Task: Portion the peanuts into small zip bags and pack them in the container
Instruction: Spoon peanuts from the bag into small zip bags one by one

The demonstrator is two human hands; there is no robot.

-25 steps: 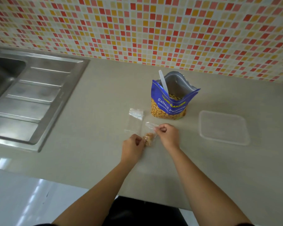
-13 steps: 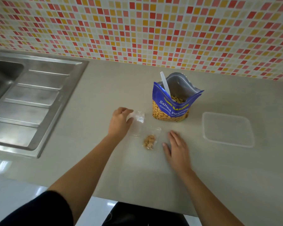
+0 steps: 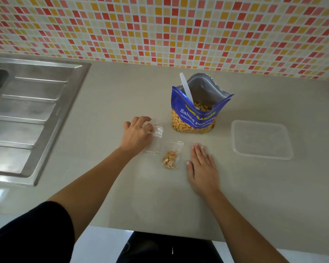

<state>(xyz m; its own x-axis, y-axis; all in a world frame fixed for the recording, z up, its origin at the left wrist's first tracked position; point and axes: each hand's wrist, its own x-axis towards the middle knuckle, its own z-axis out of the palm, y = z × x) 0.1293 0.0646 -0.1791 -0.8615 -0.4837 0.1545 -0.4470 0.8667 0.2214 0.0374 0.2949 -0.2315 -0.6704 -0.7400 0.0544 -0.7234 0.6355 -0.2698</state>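
Head view: left hand (image 3: 136, 134) is laid on an empty zip bag (image 3: 156, 136), fingers loosely spread, nothing gripped. Right hand (image 3: 202, 168) is pressed flat on the counter (image 3: 106, 103), fingers straight and close together, holding nothing. A filled zip bag (image 3: 171, 155) lies between both hands. Peanut bag (image 3: 195, 112), spoon (image 3: 186, 90) inside, stands just beyond. Container (image 3: 262, 142) sits at right.
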